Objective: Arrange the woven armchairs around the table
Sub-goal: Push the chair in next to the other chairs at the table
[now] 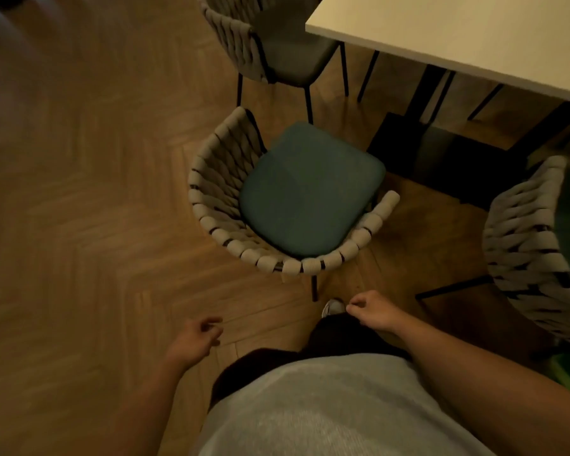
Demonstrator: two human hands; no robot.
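Directly below the camera stands a woven armchair (pixel 244 205), its curved back and arms wrapped in thick pale rope bands over a dark metal frame, with a teal seat cushion (pixel 310 189) and thin black legs. It sits on the herringbone wood floor (pixel 79 192), near the corner of the white table (pixel 458 34) but clear of it, its open front turned toward the table's dark base (pixel 441 159). A second armchair (pixel 244 37) of the same weave, with a greyer-looking seat, stands beyond the first one, just beside the table's edge. A third armchair (pixel 524 245) is to the right of the first, its woven back toward the camera and its seat largely under the table's near side.

Neither hand touches the near armchair. The left hand (pixel 195 337) hangs free short of the chair's back rim, fingers loosely curled and holding nothing. The right hand (pixel 372 309) is also empty, fingers curled in a loose fist, just short of that rim. A grey shoe (pixel 333 306) shows beside the right hand, close to the chair's rear leg, and a grey shirt (pixel 326 406) fills the bottom of the view.
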